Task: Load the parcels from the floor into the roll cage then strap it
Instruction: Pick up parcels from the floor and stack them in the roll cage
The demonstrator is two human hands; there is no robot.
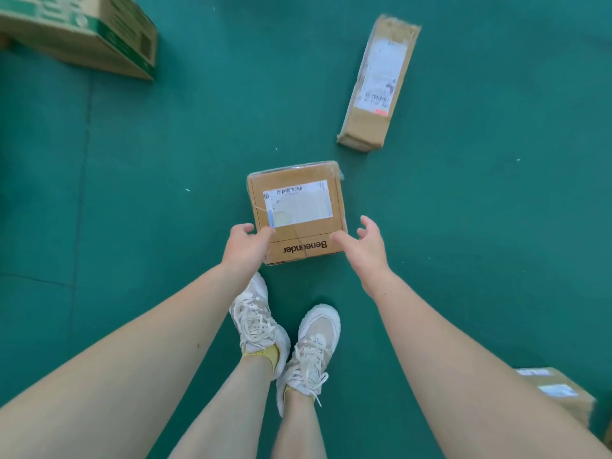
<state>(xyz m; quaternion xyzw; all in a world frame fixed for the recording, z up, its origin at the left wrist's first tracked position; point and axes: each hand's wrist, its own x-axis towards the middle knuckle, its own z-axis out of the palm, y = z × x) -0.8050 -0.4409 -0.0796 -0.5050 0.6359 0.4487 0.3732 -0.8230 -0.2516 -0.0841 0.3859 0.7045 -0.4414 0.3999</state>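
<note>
While you bend over the green floor (132, 193), start at the far left: a large green-printed carton (82, 31) lies well beyond your left hand (246, 243), out of reach. That left hand is loose, its fingers gently curved and gripping nothing, with the fingertips (266, 231) just meeting the near left corner of the square parcel (298, 210). The parcel sits flat on the floor between your two hands, label up, just ahead of your shoes (255, 313). Your right hand (366, 246) is spread and unclenched just beside the parcel's right edge; I cannot tell whether the thumb touches it. To lift well, I judge you should slide both palms down opposite side walls, hook your fingers under the bottom edge and squeeze evenly before rising, so the taped box does not tip. Well beyond your right hand lies a long parcel (377, 84), and another labelled parcel (556, 392) sits behind your right forearm. The roll cage is not in view.
</note>
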